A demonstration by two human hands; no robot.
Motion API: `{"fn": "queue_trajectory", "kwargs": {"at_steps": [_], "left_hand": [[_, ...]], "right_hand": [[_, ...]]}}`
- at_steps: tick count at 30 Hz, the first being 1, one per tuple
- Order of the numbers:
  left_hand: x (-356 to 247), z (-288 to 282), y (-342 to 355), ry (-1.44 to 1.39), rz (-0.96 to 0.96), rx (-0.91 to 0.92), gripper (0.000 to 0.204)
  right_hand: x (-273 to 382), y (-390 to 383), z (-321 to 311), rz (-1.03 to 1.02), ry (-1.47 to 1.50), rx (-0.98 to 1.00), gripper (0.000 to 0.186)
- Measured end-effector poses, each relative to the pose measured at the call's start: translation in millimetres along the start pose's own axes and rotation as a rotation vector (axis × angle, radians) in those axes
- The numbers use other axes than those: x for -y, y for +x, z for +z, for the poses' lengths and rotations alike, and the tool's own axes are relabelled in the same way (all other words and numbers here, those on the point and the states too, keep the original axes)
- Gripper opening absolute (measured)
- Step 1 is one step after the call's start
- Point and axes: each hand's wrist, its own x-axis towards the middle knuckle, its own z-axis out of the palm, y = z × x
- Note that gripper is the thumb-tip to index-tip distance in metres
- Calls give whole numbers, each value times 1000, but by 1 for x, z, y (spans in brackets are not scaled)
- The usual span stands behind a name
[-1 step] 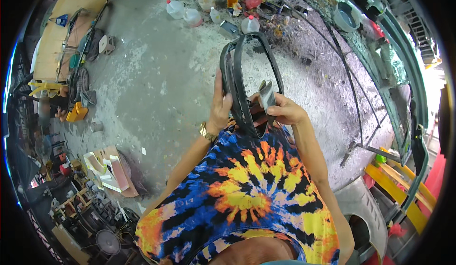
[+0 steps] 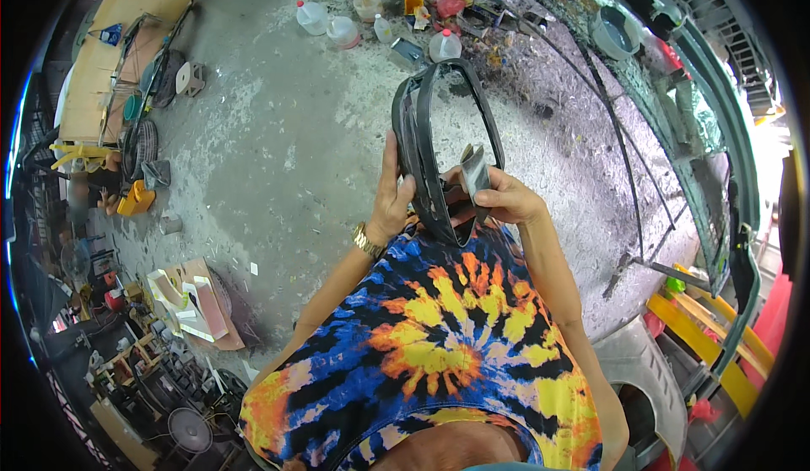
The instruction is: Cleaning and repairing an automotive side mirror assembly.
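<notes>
A glossy black oval frame (image 2: 426, 146), hollow with a double rim, stands upright before my chest, its lower end close to my shirt. My left hand (image 2: 391, 191), a gold watch on its wrist, grips the frame's left outer side, fingers stretched up along it. In my right hand (image 2: 510, 198) a folded grey sheet of sandpaper (image 2: 475, 171) is pinched between thumb and fingers. That hand is at the frame's lower right, some fingertips reaching inside the opening. The frame partly hides those fingertips.
Several plastic jugs (image 2: 343, 30) stand on the concrete floor (image 2: 253, 142) ahead. To the left are a wooden board (image 2: 126, 7), a yellow container (image 2: 137, 199) and a partly seen person (image 2: 108, 201). A grey curved panel (image 2: 645, 365) lies at lower right, near yellow bars (image 2: 688, 327).
My left hand has slid slightly down along the frame's side. The frame, my right hand and the sandpaper look nearly unmoved.
</notes>
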Motion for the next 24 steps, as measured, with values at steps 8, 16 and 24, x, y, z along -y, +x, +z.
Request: {"fn": "queue_trajectory", "kwargs": {"at_steps": [8, 16, 24], "left_hand": [[-24, -31, 65, 20, 66, -115, 54], [-14, -59, 138, -158, -337, 190, 28], [10, -40, 96, -887, -732, 125, 47]], "right_hand": [[-1, 5, 4, 31, -50, 14, 58], [-8, 4, -6, -41, -28, -22, 54], [-22, 2, -22, -159, 187, -64, 46]]}}
